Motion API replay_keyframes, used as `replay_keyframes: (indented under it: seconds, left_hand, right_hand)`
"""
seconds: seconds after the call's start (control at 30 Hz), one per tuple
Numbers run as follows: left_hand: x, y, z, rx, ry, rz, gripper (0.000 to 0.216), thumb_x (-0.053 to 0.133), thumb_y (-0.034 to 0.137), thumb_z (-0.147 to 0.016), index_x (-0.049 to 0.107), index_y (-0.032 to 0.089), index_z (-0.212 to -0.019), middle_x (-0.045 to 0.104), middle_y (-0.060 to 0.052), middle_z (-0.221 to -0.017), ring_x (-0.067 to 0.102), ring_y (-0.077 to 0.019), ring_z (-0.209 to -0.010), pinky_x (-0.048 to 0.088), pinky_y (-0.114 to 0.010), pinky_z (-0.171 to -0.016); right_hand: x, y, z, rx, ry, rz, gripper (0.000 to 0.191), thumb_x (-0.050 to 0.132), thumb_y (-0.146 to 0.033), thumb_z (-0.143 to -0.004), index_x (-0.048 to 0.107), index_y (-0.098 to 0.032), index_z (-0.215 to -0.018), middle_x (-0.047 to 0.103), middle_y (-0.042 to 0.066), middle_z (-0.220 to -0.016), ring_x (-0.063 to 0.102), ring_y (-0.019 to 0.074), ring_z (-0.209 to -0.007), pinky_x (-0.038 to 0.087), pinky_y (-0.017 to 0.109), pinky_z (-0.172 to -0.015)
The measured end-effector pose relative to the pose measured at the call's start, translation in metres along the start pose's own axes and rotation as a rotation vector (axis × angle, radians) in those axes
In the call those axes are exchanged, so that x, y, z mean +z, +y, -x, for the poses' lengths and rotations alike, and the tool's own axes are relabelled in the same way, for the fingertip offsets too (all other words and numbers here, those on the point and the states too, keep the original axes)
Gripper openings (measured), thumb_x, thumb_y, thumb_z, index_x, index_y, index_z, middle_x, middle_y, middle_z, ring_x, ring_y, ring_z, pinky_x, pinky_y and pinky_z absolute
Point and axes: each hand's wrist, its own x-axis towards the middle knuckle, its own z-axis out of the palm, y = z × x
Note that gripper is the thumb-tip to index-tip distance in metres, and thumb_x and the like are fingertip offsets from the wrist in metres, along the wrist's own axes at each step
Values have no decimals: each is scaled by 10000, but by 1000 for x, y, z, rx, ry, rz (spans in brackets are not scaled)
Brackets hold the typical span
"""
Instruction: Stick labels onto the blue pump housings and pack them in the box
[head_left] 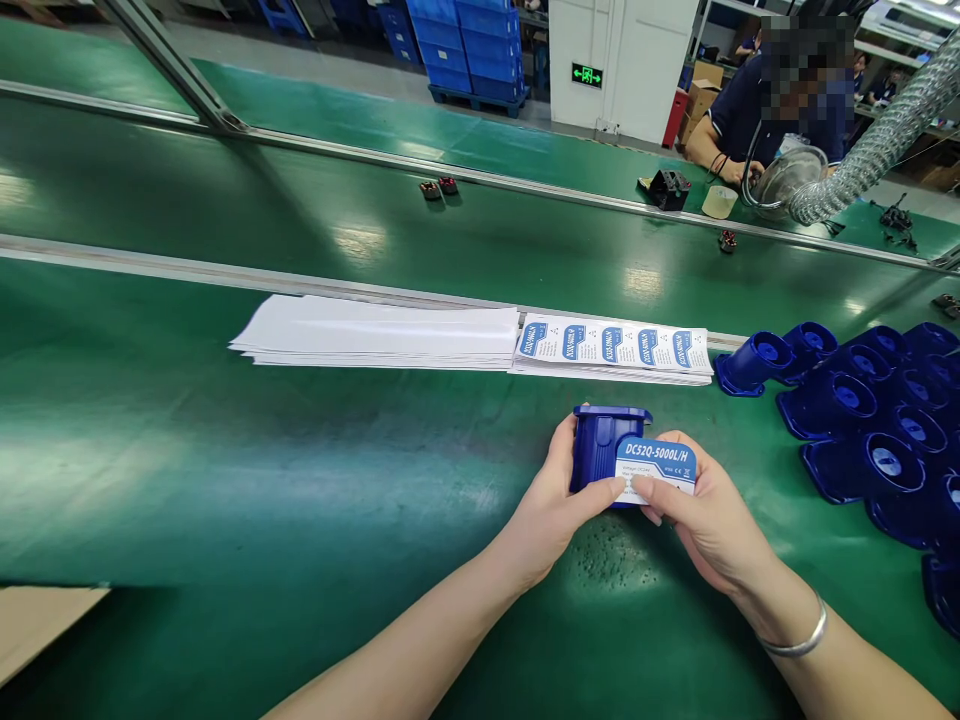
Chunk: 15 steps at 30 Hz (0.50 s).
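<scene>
My left hand (559,500) grips a dark blue plastic housing (600,440) around its left side, its thumb on the front. Between the thumb and fingers of my right hand (701,510) is a blue and white label (656,462) printed "DC52Q-5000L/H". The label's left part lies over the front of the housing, and its right part sticks out past the housing's edge. Both thumbs press near the label's lower left. Whether its back is stuck down, I cannot tell. Beyond my hands lies a stack of label sheets (615,345).
White paper sheets (390,335) lie left of the label sheets. Several blue housings (847,400) stand at the right. A metal rail (480,165) crosses behind. Cardboard (45,625) lies at lower left. Across the bench sits a person (795,110) by a flexible duct (885,140).
</scene>
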Motion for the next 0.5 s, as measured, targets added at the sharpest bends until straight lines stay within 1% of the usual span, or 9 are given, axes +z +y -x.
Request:
replay_keyframes:
  seconds: [0.33,0.5]
  left_hand:
    - [-1,1,1,-9,-7,-3,848,761,332,-811,274,243,-1499,490,-94,-1482,479,-304,-1337,408,-428,-1107]
    - [0,2,2,-15,-12,-6,867,766,339,-807,262,250,-1508,481,-101,-1491,489,-313,-1330,431,-427,-1086]
  right_hand:
    - [2,-2,0,8,5,-3,325,825,-321,-790,540,-208,-898,543,-54,-727,448,82,-607,346,239,-608]
    - [3,-3,1,7,1,-2,315,813,-326,-798,536,-209,-893,539,-57,-713,445,87,-609,339,242,-610]
